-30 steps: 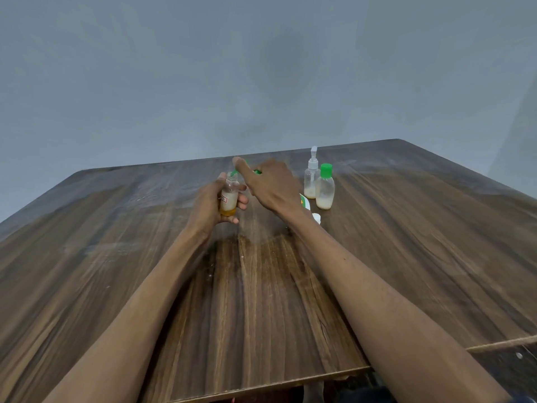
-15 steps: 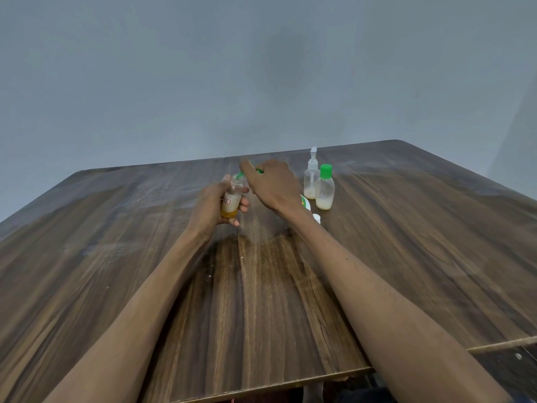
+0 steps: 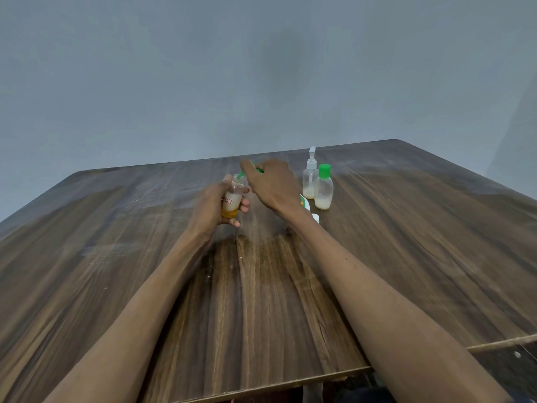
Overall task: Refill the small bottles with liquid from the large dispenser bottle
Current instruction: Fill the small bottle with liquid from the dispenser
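Head view: small bottle [image 3: 232, 198] held off the table, long axis near upright, neck tilted a little up and toward the right, base down near the palm. Wrapped around its lower body by the left hand [image 3: 213, 206], fingers curled at the front, thumb up beside the shoulder. Clear plastic, white label with red print, amber liquid in the bottom part only, upper part clear. At the neck, a green piece [image 3: 240, 174], pinched under the right hand [image 3: 273, 184]; exact shape blurred, whether cap or nozzle cannot be told. Right hand closed narrowly on that green piece, index finger stretched forward over it, back of the hand toward the camera. Below, a dark wooden table [image 3: 406, 257] with streaked grain, front edge near the bottom of the picture, far corner rounded. Behind, a plain grey-blue wall [image 3: 174, 82]. To the right of the hands, standing upright and touching side by side: a clear pump bottle [image 3: 309, 178] with a white pump head, a low layer of pale creamy liquid inside; and a green-capped bottle [image 3: 323, 189], likewise filled only at the bottom with pale liquid. Just behind the right wrist, partly hidden, a white and green object [image 3: 305, 202] and a small white piece [image 3: 316, 218] on the table, too hidden to identify.
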